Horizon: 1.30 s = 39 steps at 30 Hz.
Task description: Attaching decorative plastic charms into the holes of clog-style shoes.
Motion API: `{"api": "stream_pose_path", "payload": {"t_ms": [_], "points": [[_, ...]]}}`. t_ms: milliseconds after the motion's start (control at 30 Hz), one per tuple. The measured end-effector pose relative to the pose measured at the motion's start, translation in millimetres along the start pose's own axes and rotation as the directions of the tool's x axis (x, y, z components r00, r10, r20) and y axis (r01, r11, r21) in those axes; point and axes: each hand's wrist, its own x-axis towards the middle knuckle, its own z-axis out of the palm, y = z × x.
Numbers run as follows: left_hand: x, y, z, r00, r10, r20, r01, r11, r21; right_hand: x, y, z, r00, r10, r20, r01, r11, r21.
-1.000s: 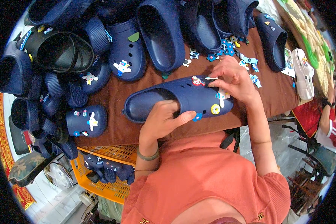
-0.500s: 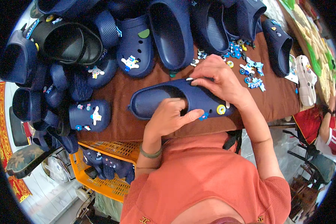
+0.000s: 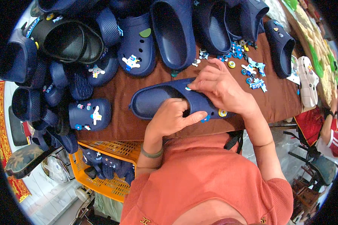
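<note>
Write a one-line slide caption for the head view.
Left hand grips a navy clog on the brown table while right hand presses its top.

A tabletop (image 3: 116, 122) covered in brown cloth carried everything. A navy clog (image 3: 154, 99) lay on its side near the front edge, roughly at the middle. To the left of it stood a short navy clog (image 3: 90, 114) decorated with a white figure charm. Along the far side lay a row of more navy clogs (image 3: 172, 33), toes toward the front, one bearing a green leaf charm and a white-and-blue figure. A heap of dark clogs (image 3: 60, 41) crowded the far left corner. Loose blue and white charms (image 3: 248, 71) were scattered on the cloth at the right, near another navy clog (image 3: 281, 47).
</note>
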Motion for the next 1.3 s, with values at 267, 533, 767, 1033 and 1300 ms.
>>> {"api": "stream_pose_path", "payload": {"t_ms": [267,533,767,1033,1300], "points": [[-1,7,0,1.000,0.007,-0.026,-0.008,0.999,-0.051,-1,-14,-7,0.997,-0.019,0.075,0.026,0.995,-0.096],[0,13,-2,0.999,-0.034,0.006,0.034,0.995,-0.097,-17,-6,6,0.994,0.082,-0.076,-0.081,0.996,0.024],[0,3,1,0.998,-0.067,-0.008,0.066,0.994,-0.089,-16,-1,11,0.984,0.137,-0.118,-0.131,0.990,0.056],[0,7,-1,0.998,-0.056,-0.005,0.056,0.998,-0.021,-9,-6,0,0.999,0.038,-0.035,-0.038,0.999,0.011],[-3,-7,-1,0.998,-0.051,0.037,0.049,0.997,0.058,-4,-6,-4,0.992,0.048,0.113,-0.062,0.991,0.121]]}}
